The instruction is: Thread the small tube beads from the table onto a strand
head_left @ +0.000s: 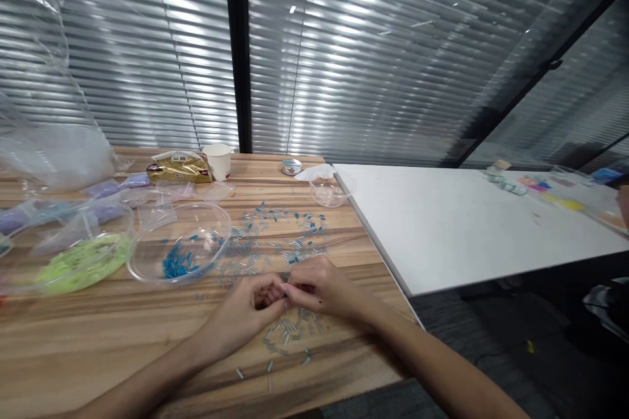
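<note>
Head view: left hand (248, 308) & right hand (319, 288) pinch tiny beads (282, 334) together; best kept low over wood table (98, 334), fingertips steady

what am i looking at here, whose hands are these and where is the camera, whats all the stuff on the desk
The camera is worn on a person's head and looks forward and down, so the two bare arms coming from the bottom are that person's own. The left hand and right hand meet fingertip to fingertip just above a wooden table, pinching something too small to make out. Scattered around them are small tube beads, blue and clear. To the left stands a clear bowl with blue beads inside, and further left a container of green beads. Behind are a paper cup, a gold packet and plastic bags. A white table adjoins on the right.
</note>
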A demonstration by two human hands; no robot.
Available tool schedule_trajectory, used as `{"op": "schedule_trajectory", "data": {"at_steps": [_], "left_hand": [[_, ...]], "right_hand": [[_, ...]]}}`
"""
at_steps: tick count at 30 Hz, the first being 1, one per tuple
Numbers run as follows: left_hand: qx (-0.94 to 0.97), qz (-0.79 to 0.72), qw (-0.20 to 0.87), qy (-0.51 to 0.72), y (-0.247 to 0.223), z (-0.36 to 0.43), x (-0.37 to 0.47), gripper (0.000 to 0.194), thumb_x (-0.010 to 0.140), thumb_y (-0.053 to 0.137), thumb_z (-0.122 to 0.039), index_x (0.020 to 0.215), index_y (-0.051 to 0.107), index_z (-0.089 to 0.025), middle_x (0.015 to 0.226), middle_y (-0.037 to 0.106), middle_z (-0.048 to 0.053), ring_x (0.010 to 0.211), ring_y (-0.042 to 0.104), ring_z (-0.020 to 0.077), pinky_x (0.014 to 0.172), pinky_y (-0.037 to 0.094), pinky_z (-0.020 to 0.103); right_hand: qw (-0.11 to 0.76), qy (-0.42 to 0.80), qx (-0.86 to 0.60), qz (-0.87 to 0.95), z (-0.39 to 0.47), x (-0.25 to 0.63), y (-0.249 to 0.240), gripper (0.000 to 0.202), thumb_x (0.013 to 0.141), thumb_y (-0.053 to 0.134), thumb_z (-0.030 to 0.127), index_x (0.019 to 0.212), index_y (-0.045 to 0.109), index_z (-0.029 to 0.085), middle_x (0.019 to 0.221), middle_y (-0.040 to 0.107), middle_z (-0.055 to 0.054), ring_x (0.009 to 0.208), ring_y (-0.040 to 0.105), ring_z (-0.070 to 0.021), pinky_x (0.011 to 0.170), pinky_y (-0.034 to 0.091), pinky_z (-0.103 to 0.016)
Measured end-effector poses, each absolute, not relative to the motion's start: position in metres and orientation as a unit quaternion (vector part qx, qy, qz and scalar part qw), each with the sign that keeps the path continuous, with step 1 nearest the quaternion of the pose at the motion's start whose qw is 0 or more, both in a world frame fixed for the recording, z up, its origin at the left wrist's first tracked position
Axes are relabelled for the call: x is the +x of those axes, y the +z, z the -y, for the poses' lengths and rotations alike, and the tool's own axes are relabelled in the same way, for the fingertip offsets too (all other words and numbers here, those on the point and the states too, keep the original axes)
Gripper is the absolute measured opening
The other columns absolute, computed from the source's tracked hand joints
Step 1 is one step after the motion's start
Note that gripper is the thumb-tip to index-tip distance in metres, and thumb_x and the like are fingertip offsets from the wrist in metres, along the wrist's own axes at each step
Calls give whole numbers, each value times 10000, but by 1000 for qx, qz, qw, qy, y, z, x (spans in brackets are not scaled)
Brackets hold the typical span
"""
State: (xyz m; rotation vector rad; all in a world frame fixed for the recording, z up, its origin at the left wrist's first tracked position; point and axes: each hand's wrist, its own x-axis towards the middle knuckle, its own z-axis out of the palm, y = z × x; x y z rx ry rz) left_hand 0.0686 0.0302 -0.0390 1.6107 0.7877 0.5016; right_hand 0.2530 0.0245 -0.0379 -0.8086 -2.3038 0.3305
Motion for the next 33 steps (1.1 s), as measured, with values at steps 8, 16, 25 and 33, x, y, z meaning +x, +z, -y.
{"op": "schedule_trajectory", "data": {"at_steps": [8,16,25,33], "left_hand": [[705,-343,584,212,-38,-29,70,271,784,561,-409,755,552,-139,693,518,8,646,472,136,600,392,236],[691,-335,596,235,-35,-30,68,274,791,568,-407,755,572,-136,679,524,8,629,460,127,583,369,224],[750,-351,508,240,-34,-31,65,198,794,547,-319,747,638,-149,658,578,9,614,493,131,568,380,213],[735,-354,505,280,-33,-37,62,226,797,580,-362,824,683,-162,797,682,47,733,608,180,668,469,253]], "right_hand": [[321,115,-310,887,-25,253,-36,412,944,384,242,550,434,131,504,404,18,467,304,-57,494,207,-200],[312,159,-316,882,-23,256,-35,409,945,436,343,595,442,131,529,388,30,492,315,-57,512,217,-192],[324,158,-320,876,-21,254,-34,376,913,428,247,558,379,133,510,342,37,481,270,-52,505,199,-190],[345,166,-328,863,-21,252,-30,406,971,377,299,622,486,123,552,452,16,516,374,-58,526,258,-182]]}}
